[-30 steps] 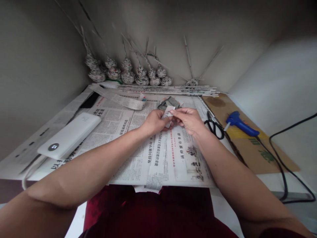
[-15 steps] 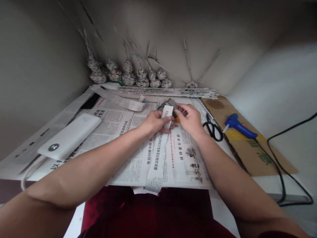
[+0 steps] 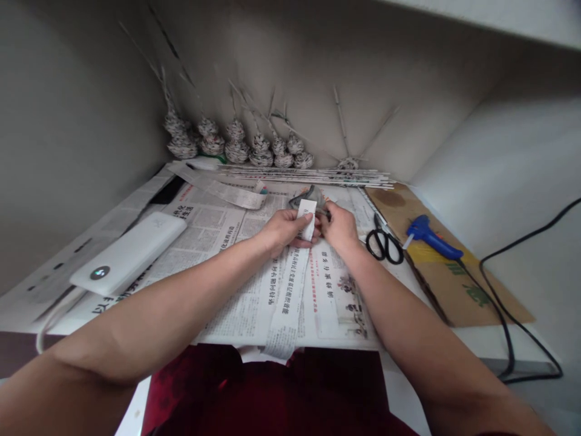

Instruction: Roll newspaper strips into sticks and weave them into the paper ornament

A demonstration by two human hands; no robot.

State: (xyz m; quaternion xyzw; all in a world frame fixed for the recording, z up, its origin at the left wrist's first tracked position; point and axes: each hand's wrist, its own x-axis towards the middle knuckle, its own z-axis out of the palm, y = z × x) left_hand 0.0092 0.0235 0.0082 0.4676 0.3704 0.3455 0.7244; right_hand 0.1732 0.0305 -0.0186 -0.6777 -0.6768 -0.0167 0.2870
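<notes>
Your left hand [image 3: 285, 230] has the folded newspaper strip [image 3: 307, 210] pinched between thumb and fingers, at the middle of the table, and the relation that matters is here: the strip's long axis runs away from your body, its far end leaning slightly right, with its free right edge facing your right hand [image 3: 341, 225]. The left hand is the nearer one, being on the strip itself; your right hand is just beside it, fingers bent inwards, and whether they touch the strip or grip anything cannot be told. Just beyond the strip, from your side, lies a grey crumpled bundle [image 3: 313, 193], partly behind your fingers; whether it is a pouch holding something is too unclear to say, and no other container can be made out. Farther back, a row of thin rolled-paper rods [image 3: 308, 175] lies crosswise to your strip, in front of the gourd-shaped paper weavings [image 3: 236, 149]. To the right of your right hand are the black-handled scissors [image 3: 385, 245], then the blue glue gun [image 3: 433, 237] on the cardboard [image 3: 436, 290]; well to your left lies the white power bank [image 3: 131, 251].
</notes>
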